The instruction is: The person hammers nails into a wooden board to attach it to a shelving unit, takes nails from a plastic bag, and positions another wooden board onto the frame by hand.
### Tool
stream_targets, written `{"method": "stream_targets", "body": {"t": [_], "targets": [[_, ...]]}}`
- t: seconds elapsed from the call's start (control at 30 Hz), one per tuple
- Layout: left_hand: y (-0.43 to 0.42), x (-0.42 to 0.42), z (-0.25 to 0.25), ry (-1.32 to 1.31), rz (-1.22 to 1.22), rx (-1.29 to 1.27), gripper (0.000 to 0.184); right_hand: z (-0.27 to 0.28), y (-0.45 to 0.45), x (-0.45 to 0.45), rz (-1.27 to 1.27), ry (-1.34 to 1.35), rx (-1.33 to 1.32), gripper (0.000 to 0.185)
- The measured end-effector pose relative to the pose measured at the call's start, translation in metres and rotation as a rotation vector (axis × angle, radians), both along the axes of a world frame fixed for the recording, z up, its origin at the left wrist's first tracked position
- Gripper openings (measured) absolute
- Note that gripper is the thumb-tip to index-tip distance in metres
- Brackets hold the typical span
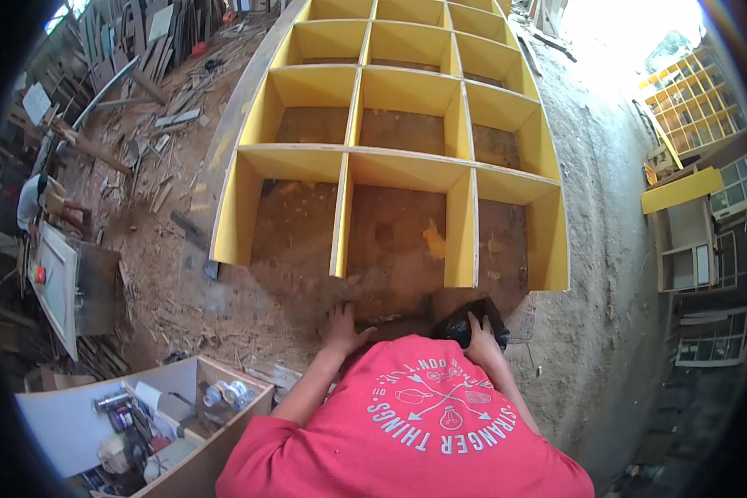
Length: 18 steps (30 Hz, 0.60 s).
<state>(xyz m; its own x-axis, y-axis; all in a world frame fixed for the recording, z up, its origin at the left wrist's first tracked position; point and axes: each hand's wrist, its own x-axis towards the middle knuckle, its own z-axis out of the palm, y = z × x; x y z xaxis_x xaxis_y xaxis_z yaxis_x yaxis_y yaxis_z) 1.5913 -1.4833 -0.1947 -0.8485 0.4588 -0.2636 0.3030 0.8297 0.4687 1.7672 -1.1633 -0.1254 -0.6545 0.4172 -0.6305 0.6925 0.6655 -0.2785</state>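
A large yellow shelving unit [407, 170] with many square compartments stretches away in front of me. Its near ends are uncovered, and a brown board forms the bottom of the compartments. My left hand [343, 329] rests low before the unit, fingers spread, with nothing in it that I can see. On the right, my right hand [481, 334] is on a black plastic bag [450, 325], its fingers over the crumpled material. Part of the bag is hidden behind my hand and the red shirt [407, 423].
An open wooden box [232, 415] with tools and plastic bottles stands at lower left. Wood scraps [162, 149] litter the left floor. A co-worker [46, 203] bends near a pale panel [56, 274]. Window frames [714, 336] and a yellow board [681, 191] stand at right.
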Motion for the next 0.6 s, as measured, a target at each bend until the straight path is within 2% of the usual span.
{"method": "stream_targets", "body": {"t": [0.1,0.27,0.3,0.33,0.37,0.47,0.53,0.6], "targets": [[0.001,0.004,-0.016,-0.006,-0.132,-0.024,0.073,0.012,-0.009,-0.006,-0.047,0.019,-0.105,0.104],[0.009,-0.002,-0.052,0.072,-0.34,-0.02,0.059,-0.014,-0.013,0.009,0.114,-0.083,-0.1,0.074],[0.012,-0.004,-0.045,-0.025,-0.292,-0.032,0.057,-0.026,-0.01,0.014,0.135,-0.11,-0.121,0.067],[0.015,-0.005,-0.028,-0.126,-0.242,-0.047,0.055,-0.037,-0.012,0.02,0.183,-0.033,-0.081,0.048],[0.015,-0.003,-0.011,-0.226,-0.191,-0.063,0.054,-0.051,-0.008,0.022,0.216,-0.006,-0.129,0.046],[0.011,0.009,0.028,-0.279,-0.161,-0.098,0.052,-0.067,-0.004,0.026,0.281,0.094,-0.231,0.038],[0.004,0.019,0.048,-0.244,-0.078,-0.065,0.048,-0.048,-0.006,0.015,0.303,0.19,-0.227,0.031],[-0.008,0.036,0.065,-0.237,0.022,0.007,0.047,-0.005,-0.007,-0.007,0.299,0.15,-0.266,0.033]]}}
